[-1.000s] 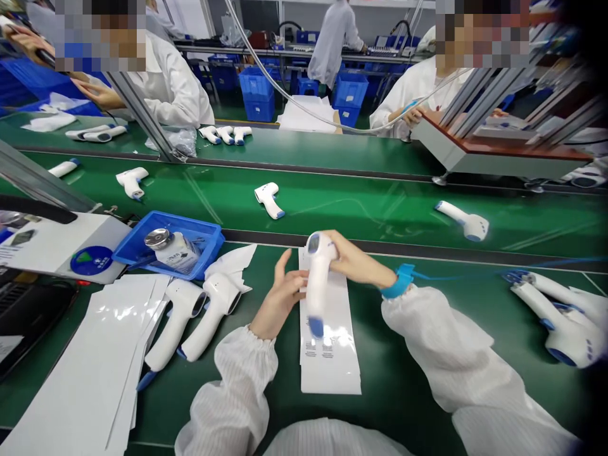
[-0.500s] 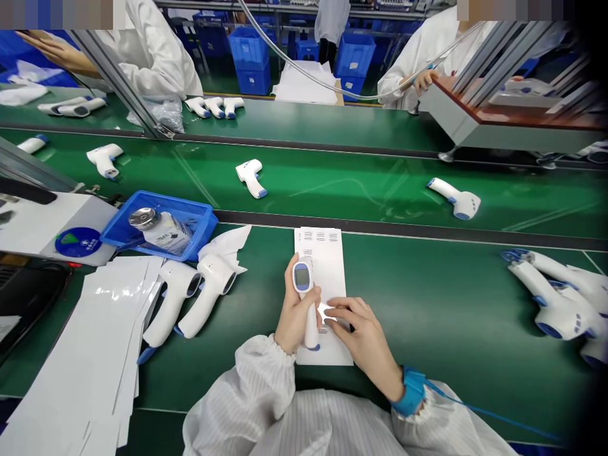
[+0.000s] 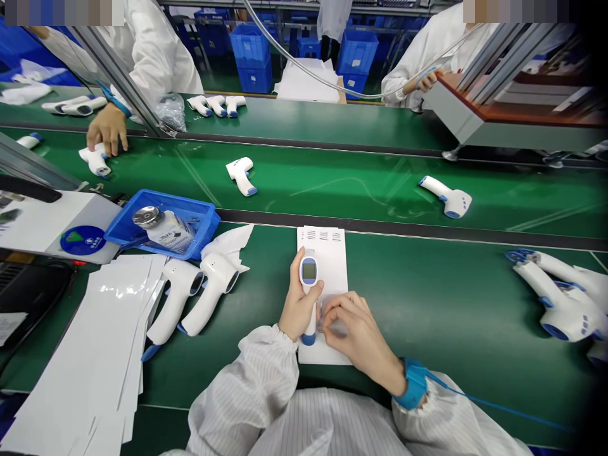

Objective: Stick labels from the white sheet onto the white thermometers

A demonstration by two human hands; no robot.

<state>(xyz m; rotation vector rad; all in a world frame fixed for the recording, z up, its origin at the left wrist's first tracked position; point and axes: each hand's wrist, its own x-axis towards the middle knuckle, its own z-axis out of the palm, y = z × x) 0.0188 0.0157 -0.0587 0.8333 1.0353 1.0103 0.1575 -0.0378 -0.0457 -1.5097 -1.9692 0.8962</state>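
An infrared thermometer (image 3: 309,271), white with a blue-edged grey screen, is held upright in my left hand (image 3: 295,309), the thumb across its upper handle. Under it lies a white label sheet (image 3: 335,266) with small dark print rows near its top. My right hand (image 3: 363,332) is just right of the handle, thumb and forefinger curled together in a pinch; whatever is between the fingertips is too small to make out. A blue wrist strap (image 3: 412,383) circles my right wrist. To the left, two more thermometers (image 3: 211,292) lie on the green bench.
A blue tray (image 3: 209,225) holds a metal-topped bottle (image 3: 171,233). Paper sheets (image 3: 80,354) cover the left bench; several thermometers (image 3: 565,310) are piled right. Others ride the green belt (image 3: 332,180). A co-worker's hand (image 3: 108,130) touches one at far left.
The thermometer's blue handle end now shows more fully. My right fingers have curled into a tighter pinch. Belt thermometers shifted left, and a co-worker's hand came down onto one.
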